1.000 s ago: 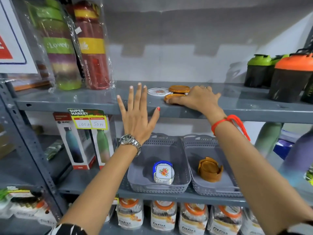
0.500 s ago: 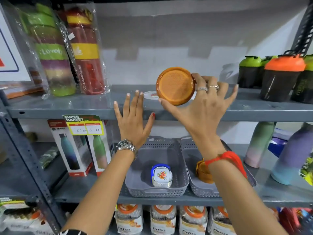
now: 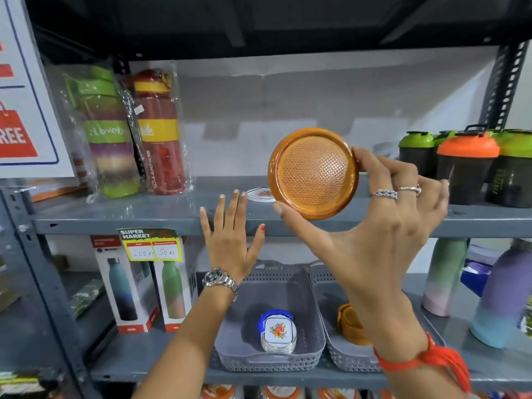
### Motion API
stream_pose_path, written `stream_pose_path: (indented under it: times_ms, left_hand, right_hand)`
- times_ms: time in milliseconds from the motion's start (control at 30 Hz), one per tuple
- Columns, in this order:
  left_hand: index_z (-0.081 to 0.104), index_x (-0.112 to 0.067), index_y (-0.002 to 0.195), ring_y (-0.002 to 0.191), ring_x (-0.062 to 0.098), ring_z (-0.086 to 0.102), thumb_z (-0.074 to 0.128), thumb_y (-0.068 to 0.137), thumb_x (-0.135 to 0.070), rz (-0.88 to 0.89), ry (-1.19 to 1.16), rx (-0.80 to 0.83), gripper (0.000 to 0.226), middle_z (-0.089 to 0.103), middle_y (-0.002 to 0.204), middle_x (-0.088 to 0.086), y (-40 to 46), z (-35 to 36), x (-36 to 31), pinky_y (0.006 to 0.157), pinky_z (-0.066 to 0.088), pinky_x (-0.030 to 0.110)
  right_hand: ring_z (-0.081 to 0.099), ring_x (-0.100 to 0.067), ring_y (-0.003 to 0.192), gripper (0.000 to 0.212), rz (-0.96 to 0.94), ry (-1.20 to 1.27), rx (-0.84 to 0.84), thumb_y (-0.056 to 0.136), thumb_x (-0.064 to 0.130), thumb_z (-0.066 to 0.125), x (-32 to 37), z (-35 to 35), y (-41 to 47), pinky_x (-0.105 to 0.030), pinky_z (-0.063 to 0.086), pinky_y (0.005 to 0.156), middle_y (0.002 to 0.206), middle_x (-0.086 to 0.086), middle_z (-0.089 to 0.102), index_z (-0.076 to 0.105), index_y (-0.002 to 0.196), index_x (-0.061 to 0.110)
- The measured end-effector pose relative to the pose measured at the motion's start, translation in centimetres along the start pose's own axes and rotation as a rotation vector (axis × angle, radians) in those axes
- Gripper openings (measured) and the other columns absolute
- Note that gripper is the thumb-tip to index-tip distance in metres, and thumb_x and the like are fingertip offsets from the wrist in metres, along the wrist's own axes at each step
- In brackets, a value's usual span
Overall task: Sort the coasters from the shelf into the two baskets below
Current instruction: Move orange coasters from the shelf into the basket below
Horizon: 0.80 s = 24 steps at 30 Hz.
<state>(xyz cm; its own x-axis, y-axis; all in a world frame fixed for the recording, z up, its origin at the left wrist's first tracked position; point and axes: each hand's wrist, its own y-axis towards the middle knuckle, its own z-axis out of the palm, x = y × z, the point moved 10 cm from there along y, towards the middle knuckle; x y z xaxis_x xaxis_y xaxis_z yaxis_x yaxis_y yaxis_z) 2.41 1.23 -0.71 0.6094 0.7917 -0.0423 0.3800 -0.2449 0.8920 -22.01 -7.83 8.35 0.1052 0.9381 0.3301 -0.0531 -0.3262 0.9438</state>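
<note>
My right hand [image 3: 383, 234] pinches a round orange coaster [image 3: 313, 174] by its rim and holds it upright in front of the grey shelf [image 3: 121, 214]. A white floral coaster [image 3: 260, 194] lies flat on that shelf, just left of the orange one and partly behind it. With fingers spread and nothing in it, my left hand [image 3: 230, 237] rests flat against the shelf's front edge. Below, the left grey basket [image 3: 239, 321] holds a stack of white floral coasters in a blue holder [image 3: 277, 331]. Orange coasters [image 3: 349, 323] sit in the right grey basket [image 3: 328, 300], partly hidden by my right forearm.
Wrapped bottles [image 3: 135, 133] stand at the shelf's left, shaker bottles [image 3: 466, 162] at its right. Boxed bottles [image 3: 144, 289] sit left of the baskets, pastel bottles [image 3: 501, 295] to their right. A price tag [image 3: 149, 244] hangs from the shelf edge.
My right hand has picked the orange coaster up off the shelf and turned it upright, facing me. My left hand has stayed against the shelf edge.
</note>
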Motion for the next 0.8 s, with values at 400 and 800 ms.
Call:
stream_pose_path:
  times_ms: [400, 800]
  left_hand:
    - [0.032, -0.014, 0.144, 0.137, 0.027, 0.029, 0.032, 0.089, -0.048, 0.000, -0.028, -0.082, 0.065, 0.036, 0.148, 0.000, -0.2, -0.4, -0.1, 0.112, 0.000, 0.050]
    - [0.041, -0.015, 0.137, 0.130, 0.025, 0.035, 0.028, 0.092, -0.049, 0.074, 0.012, -0.301, 0.059, 0.046, 0.140, 0.004, -1.0, -0.3, -0.1, 0.114, 0.009, 0.041]
  right_hand:
    - [0.047, -0.022, 0.101, 0.084, 0.143, 0.111, 0.483, 0.053, 0.077, 0.060, -9.9, 5.6, -9.7, -0.018, 0.033, 0.078, 0.104, -0.003, 0.059, 0.062, 0.111, 0.017]
    - [0.034, -0.041, 0.129, 0.088, 0.656, -0.663, 1.091, 0.063, 0.069, 0.067, -32.1, 15.1, -23.8, -0.061, 0.034, 0.104, 0.136, -0.023, 0.048, 0.059, 0.121, 0.003]
